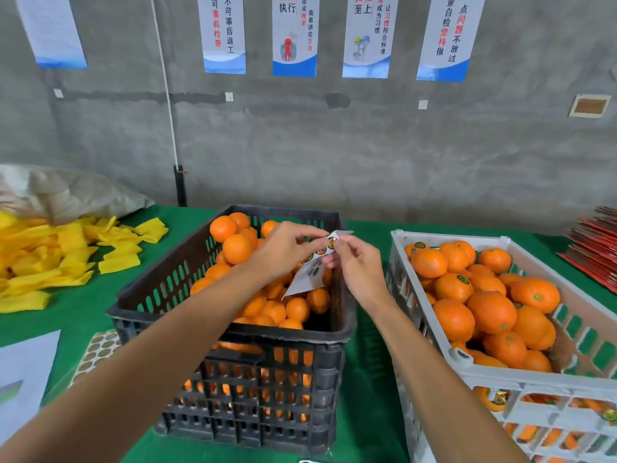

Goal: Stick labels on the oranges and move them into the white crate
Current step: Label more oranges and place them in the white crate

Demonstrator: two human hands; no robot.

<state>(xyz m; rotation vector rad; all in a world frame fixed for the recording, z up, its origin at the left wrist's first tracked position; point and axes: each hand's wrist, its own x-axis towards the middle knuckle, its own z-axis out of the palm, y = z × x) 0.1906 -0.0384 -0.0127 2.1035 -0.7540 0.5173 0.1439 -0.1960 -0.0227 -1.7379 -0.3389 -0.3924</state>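
Both forearms come in from the near edge of the worktop [364, 379] and meet over the black crate [233, 332], so that's where the action is. Left hand [283, 250] is pinching the top of a label sheet [309, 274], with the rest of the sheet hanging down over the fruit, and right hand [362, 267] has its fingertips pinched at a label on the sheet's upper end, looks to me like it's peeling one off, though I can't tell if it's actually free of the backing. Neither hand has an orange in it. Black crate sits mid-worktop and is piled with unlabelled oranges [238, 248], heaped highest toward its far-left corner. White crate [500, 372] is just beside it toward the right edge, and it holds a good pile of labelled oranges [490, 312] already, you can see the dark round stickers on several. So I'd say roughly halfway, maybe a bit past, with lots of fruit left to sticker and carry over. Another sticker sheet [96, 354] lies flat by the near-left corner next to some white paper [23, 379]. Yellow foam sleeves [50, 255] are scattered along the left edge, and a red stack [597, 248] sits at the far-right corner.
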